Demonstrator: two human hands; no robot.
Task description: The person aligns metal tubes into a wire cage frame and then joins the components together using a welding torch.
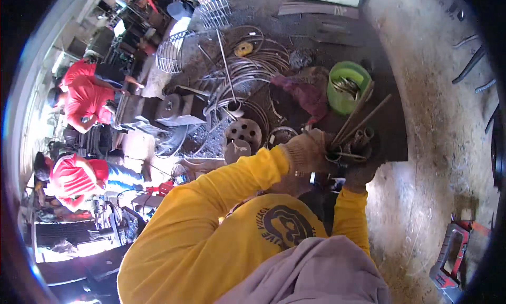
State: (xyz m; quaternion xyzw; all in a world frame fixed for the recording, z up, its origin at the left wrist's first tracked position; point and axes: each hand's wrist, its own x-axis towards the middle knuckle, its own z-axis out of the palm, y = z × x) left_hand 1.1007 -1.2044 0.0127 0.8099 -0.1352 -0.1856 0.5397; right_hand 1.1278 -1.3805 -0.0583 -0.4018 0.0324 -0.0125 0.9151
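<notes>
On the near side of the lime-green bucket (341,106), the gloved left hand (312,150) curls beside the near ends of long metal rods (367,118); whether it clenches them, I cannot tell. The right hand (361,174), also nearer than the bucket, sits against short metal tubes (362,138), fingers mostly hidden, grip unclear. Maroon cloth (305,96) lies left of the bucket.

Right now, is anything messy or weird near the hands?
A little. A reddish cloth lies crumpled beside the green bucket, as if dropped there. The metal coils spread in loose, uneven loops, so they look untidy. I can't see anything clearly spilled or broken.
</notes>
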